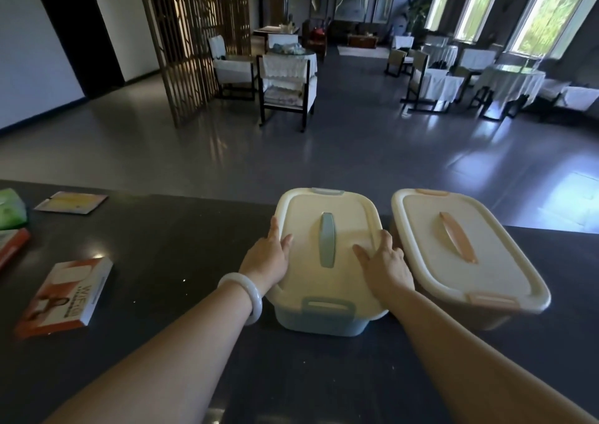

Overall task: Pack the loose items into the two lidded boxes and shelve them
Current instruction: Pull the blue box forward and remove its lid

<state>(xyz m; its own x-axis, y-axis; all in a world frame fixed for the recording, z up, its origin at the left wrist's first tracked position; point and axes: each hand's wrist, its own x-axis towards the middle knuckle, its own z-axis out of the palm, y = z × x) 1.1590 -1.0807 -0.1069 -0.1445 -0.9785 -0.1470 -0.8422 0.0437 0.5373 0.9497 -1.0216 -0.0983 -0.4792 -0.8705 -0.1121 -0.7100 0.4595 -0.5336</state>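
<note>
Hands: the left hand (pixel 269 261) and the right hand (pixel 385 264) both grip the blue-handled lid (pixel 324 290), one on each long side, thumbs on top and fingers over the rim; neither is free.
Bangle: a pale bangle (pixel 251 294) sits on the left wrist, just beside the box's near left corner.
Blue box: the blue box (pixel 321 323) stands about midway along the tabletop (pixel 181 245), reaching toward its far edge. Its lid looks slightly askew, the near right corner overhanging the body. The inside is hidden.
Orange carton: the orange carton (pixel 64 294) lies flat toward the near left of the tabletop, well apart from both boxes and unpacked.
Pink box: the pink box (pixel 431 229) is just beside the blue one on its right; I cannot tell whether they touch. Its lid is on and its contents are hidden.
Left-edge items: a red-edged pack (pixel 13 245), cut by the frame, a green packet (pixel 9 209) beyond it, and a flat sachet (pixel 71 202) near the far left edge all lie loose.
Progress: likely early, with at least four items out and nothing visibly packed.
Step in hand: probably lifting the lid off; it could equally be seating it.
Left to do: gather the items, fill and close both boxes, then shelve them.
Shelf: none in view; past the far edge are only chairs (pixel 285 89) and clothed tables (pixel 509 83).
</note>
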